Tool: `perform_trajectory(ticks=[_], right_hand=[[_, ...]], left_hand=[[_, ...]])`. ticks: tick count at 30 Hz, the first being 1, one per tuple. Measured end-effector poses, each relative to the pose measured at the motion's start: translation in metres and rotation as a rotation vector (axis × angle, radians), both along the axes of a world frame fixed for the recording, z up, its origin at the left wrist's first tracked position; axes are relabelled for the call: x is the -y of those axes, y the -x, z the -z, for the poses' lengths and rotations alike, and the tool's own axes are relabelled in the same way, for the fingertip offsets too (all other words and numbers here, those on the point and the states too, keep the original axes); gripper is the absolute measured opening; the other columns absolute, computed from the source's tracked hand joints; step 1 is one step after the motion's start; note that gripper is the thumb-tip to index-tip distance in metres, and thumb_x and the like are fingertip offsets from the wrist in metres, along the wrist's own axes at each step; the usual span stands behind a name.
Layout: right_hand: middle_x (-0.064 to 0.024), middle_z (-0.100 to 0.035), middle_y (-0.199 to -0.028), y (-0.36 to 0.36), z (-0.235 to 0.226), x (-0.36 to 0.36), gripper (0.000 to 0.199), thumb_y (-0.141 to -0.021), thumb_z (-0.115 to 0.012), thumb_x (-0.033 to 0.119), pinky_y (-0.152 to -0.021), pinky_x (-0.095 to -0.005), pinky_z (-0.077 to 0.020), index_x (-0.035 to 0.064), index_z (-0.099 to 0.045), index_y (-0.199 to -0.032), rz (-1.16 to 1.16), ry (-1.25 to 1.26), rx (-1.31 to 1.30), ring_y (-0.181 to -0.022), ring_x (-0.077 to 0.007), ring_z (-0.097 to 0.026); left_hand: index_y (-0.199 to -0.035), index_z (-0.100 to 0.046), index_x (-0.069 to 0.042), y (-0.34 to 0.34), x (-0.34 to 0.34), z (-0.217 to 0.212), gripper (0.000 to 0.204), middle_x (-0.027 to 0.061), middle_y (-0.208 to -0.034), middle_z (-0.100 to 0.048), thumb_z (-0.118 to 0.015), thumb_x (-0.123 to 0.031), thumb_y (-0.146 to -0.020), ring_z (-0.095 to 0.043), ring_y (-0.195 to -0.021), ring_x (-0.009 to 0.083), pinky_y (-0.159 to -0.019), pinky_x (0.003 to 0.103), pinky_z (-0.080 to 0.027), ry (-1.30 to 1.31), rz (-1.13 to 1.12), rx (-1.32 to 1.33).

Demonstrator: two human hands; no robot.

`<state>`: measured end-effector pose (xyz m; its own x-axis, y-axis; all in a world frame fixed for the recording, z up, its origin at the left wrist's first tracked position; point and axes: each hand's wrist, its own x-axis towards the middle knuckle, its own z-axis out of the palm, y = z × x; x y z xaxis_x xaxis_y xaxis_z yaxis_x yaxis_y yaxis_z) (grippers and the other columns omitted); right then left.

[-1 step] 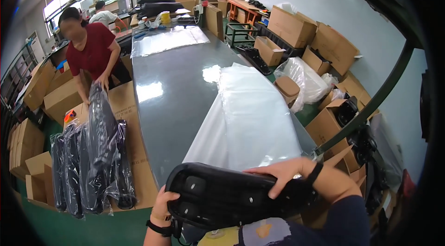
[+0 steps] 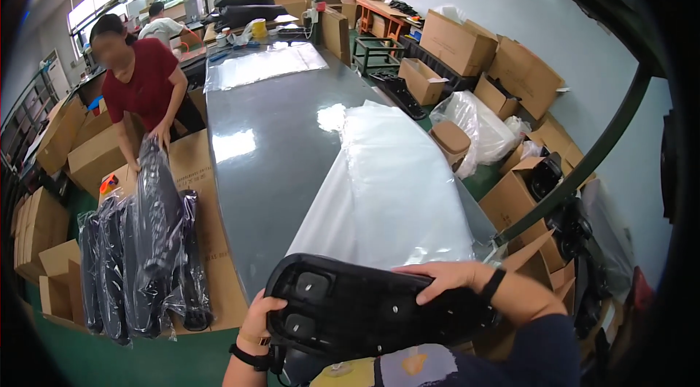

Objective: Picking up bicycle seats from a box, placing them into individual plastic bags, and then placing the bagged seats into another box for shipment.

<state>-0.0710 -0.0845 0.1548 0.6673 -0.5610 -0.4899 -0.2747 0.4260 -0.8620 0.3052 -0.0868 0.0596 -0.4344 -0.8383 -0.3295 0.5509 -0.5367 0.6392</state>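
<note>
A black moulded plastic panel (image 2: 357, 310), with recesses and ribs on its visible face, is held flat in front of me at the near end of the grey table (image 2: 270, 146). My left hand (image 2: 257, 321) grips its left edge from below. My right hand (image 2: 445, 277) lies over its far upper edge, with a dark band on the wrist. Just beyond the panel a stack of clear plastic bags (image 2: 394, 183) lies on the table.
A person in a red shirt (image 2: 142, 88) stands left of the table, bending over bagged black parts (image 2: 142, 256) standing in a cardboard box (image 2: 197, 241). Cardboard boxes (image 2: 467, 44) crowd the right wall and left floor. A second person sits at the back.
</note>
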Motion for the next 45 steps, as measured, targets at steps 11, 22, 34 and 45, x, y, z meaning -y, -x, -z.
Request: perform_trajectory(ticks=[11, 22, 34, 45], right_hand=[[-0.011, -0.06, -0.119, 0.169, 0.069, -0.128, 0.074, -0.066, -0.074, 0.024, -0.098, -0.032, -0.0407, -0.0048, -0.048, -0.129, 1.017, 0.012, 0.193, -0.11, -0.0207, -0.056], [-0.0126, -0.064, -0.113, 0.239, 0.111, -0.246, 0.066, -0.062, -0.069, 0.028, -0.097, -0.0382, -0.0454, -0.0019, -0.056, -0.119, 1.622, -0.032, 0.266, -0.102, -0.029, -0.061], [-0.0108, -0.064, -0.111, 0.24, 0.096, -0.196, 0.069, -0.063, -0.068, 0.028, -0.093, -0.0359, -0.0474, -0.0027, -0.053, -0.123, 1.423, -0.064, 0.26, -0.099, -0.0257, -0.062], [-0.0105, -0.065, -0.108, 0.223, 0.087, -0.132, 0.062, -0.068, -0.067, 0.027, -0.092, -0.033, -0.0462, -0.0032, -0.055, -0.121, 1.158, -0.108, 0.259, -0.1, -0.0225, -0.061]], left_hand=[[-0.116, -0.059, -0.002, 0.206, 0.099, 0.043, 0.033, 0.0064, -0.101, -0.066, -0.052, -0.028, -0.096, -0.063, -0.092, 0.0139, -0.078, 0.027, -0.05, 0.378, 0.264, 0.551], [-0.085, -0.064, -0.01, 0.338, 0.119, 0.116, 0.02, 0.0064, -0.089, -0.06, -0.065, -0.031, -0.084, -0.054, -0.093, 0.0282, -0.085, 0.039, -0.043, 1.247, 0.444, 1.394], [-0.076, -0.063, -0.005, 0.346, 0.132, 0.088, 0.045, 0.0135, -0.075, -0.064, -0.049, -0.043, -0.094, -0.06, -0.073, 0.0327, -0.069, 0.042, -0.047, 0.91, 0.539, 1.462], [-0.114, -0.057, 0.005, 0.2, 0.177, 0.039, 0.032, 0.0094, -0.085, -0.065, -0.064, -0.013, -0.087, -0.065, -0.077, 0.0177, -0.072, 0.029, -0.055, 0.313, 0.143, 0.53]])
